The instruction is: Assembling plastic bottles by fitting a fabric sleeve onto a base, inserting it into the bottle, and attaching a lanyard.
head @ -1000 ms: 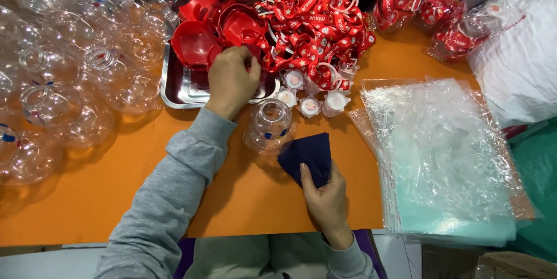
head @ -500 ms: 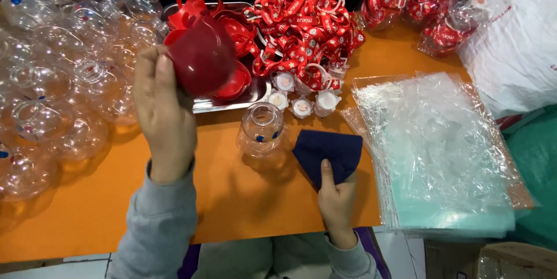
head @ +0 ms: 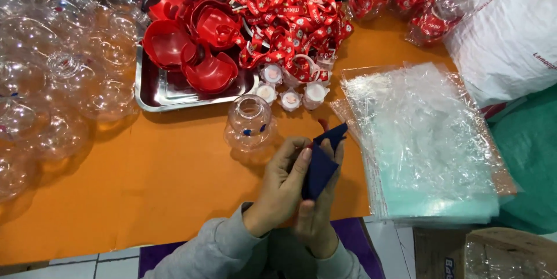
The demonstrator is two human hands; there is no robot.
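Since half a second ago, the left hand [head: 284, 189] has come back from the metal tray [head: 174, 90] and joined the right hand [head: 316, 221] low over the near edge of the orange table [head: 145, 180]. The red half-shell that the left hand held up then is no longer visible as a whole; only a small red patch shows at the fingertips above the dark blue cloth [head: 319, 166], so whether the shell is wrapped inside cannot be told. Both hands are now closed on the dark blue cloth: the left hand's fingers press on its near face, the right hand backs it from behind and below. The cloth has left the table surface and stands folded, upright between the hands. Judged from this, work has passed from fetching a part to fitting or wrapping with the cloth. The clear bottle [head: 248, 121] stands upright on the table just beyond the hands, untouched. Red shells [head: 197, 52] stay heaped in the tray; white caps [head: 290, 90] lie beside it, a stack of clear bags [head: 423, 139] to the right.
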